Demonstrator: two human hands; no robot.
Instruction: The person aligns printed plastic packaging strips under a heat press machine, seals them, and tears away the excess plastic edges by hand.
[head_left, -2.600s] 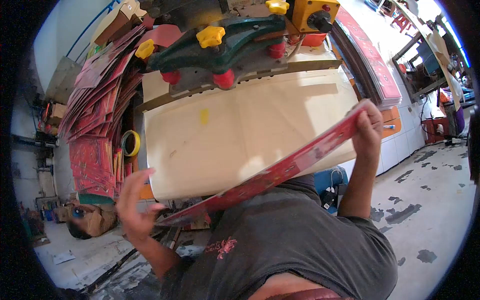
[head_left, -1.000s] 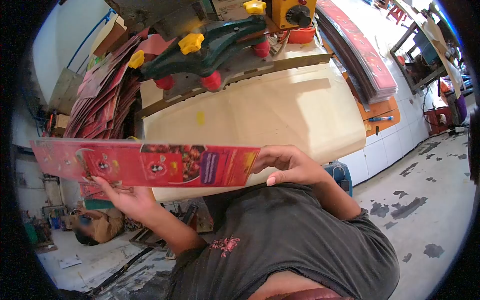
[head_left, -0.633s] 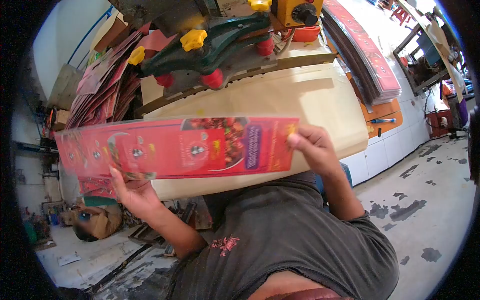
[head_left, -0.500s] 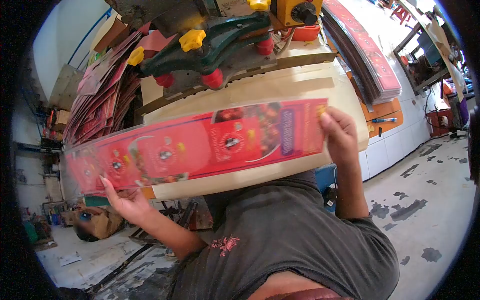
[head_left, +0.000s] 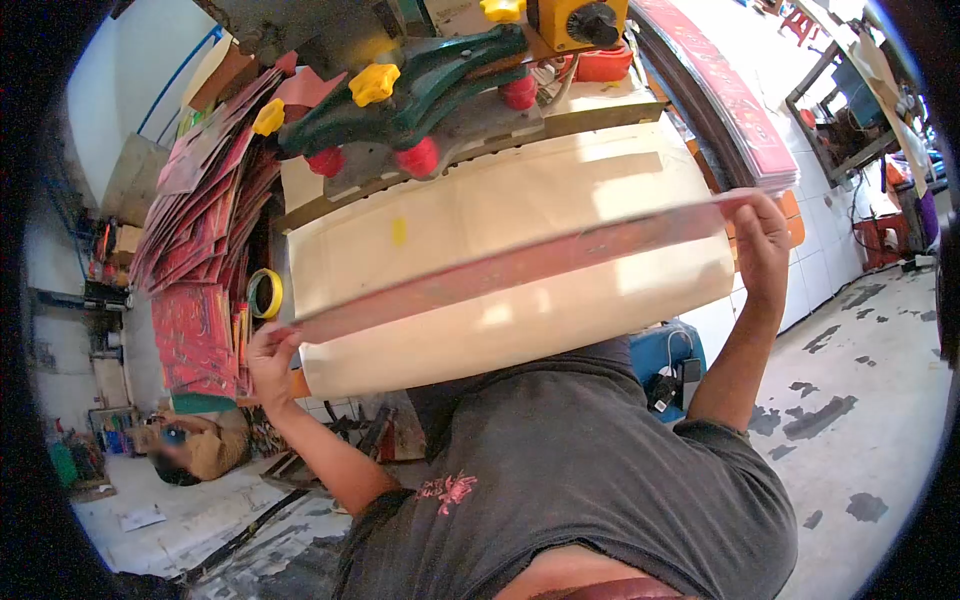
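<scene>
A long red printed plastic sheet [head_left: 520, 263], blurred by motion, stretches between my two hands, tilted so that its printed face is seen at a steep slant. My left hand [head_left: 272, 358] pinches its left end, and my right hand [head_left: 760, 240] is closed on its right end, higher up. Beneath the sheet lies a cream-coloured board [head_left: 420, 365] in front of a machine with a dark green clamp bar [head_left: 400, 105], yellow knobs and red feet. A small yellow mark [head_left: 399, 231] shows on the board.
A leaning heap of red printed sheets [head_left: 205, 190] is at the left, with a yellow tape roll [head_left: 276, 294] beside it. Another stack of printed strips [head_left: 745, 125] lies at the right. A blue container [head_left: 683, 350] with a charger stands near my right side.
The sheet has turned from facing me to nearly edge-on. My right hand has moved right and my left hand right and up, uncovering the tape roll and more of the board.
</scene>
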